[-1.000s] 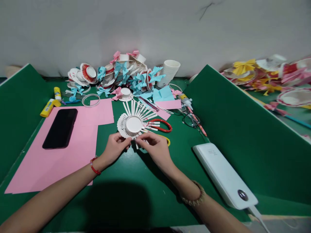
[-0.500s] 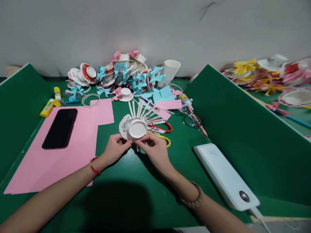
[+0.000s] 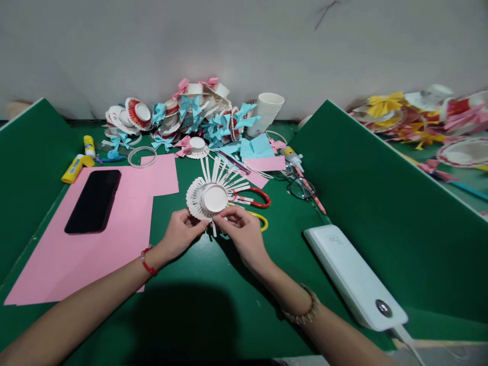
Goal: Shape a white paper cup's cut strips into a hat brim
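A white paper cup [image 3: 215, 198] is cut into strips that fan out round its base. On its left side the strips are folded into a scalloped rim; at the top and right they stick out straight. My left hand [image 3: 179, 231] pinches the lower left edge of the cup. The fingers of my right hand [image 3: 244, 236] are closed on the strips at its lower right. Just behind the cup lie scissors with a red handle [image 3: 263, 197] and a yellow handle [image 3: 263, 220], their blades partly hidden.
Pink paper [image 3: 122, 254] with a black phone [image 3: 93, 201] lies left, near glue sticks [image 3: 72, 170]. Behind are finished cup pieces with bows [image 3: 190, 109] and stacked cups [image 3: 267, 112]. Glasses [image 3: 302, 188] and a white power bank [image 3: 354, 277] lie right, beside a green divider [image 3: 381, 218].
The cup has turned slightly in my hands, and its straight strips have shifted. One strip now hangs down between my hands. More of the red scissor handle shows.
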The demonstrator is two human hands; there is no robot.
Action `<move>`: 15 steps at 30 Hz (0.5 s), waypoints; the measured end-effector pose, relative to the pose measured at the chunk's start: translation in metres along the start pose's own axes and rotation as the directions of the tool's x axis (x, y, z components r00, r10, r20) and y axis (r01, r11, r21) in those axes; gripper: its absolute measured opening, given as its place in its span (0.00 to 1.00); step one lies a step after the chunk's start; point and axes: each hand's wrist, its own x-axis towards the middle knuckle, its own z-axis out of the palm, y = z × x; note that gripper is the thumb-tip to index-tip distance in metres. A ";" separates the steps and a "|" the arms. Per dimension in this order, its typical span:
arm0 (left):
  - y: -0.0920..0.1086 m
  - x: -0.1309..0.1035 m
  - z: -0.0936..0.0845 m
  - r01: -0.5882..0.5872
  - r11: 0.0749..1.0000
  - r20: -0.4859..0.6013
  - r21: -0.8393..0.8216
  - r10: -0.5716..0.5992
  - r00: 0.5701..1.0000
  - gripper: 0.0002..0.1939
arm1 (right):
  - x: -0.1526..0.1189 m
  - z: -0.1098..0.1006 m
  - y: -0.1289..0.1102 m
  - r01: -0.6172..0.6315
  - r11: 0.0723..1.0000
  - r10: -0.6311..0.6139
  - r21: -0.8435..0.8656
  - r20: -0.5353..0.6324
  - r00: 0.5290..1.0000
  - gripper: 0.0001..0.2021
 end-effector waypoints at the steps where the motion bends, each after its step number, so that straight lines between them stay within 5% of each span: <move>1: 0.000 0.000 0.000 0.001 1.000 -0.003 0.000 -0.001 1.000 0.09 | 0.000 0.000 0.000 -0.004 1.000 0.004 0.001 0.000 1.000 0.07; 15: 0.002 0.000 0.001 0.055 0.998 -0.014 0.031 -0.055 0.998 0.10 | -0.001 -0.002 -0.003 0.029 0.999 -0.030 -0.046 -0.024 0.999 0.10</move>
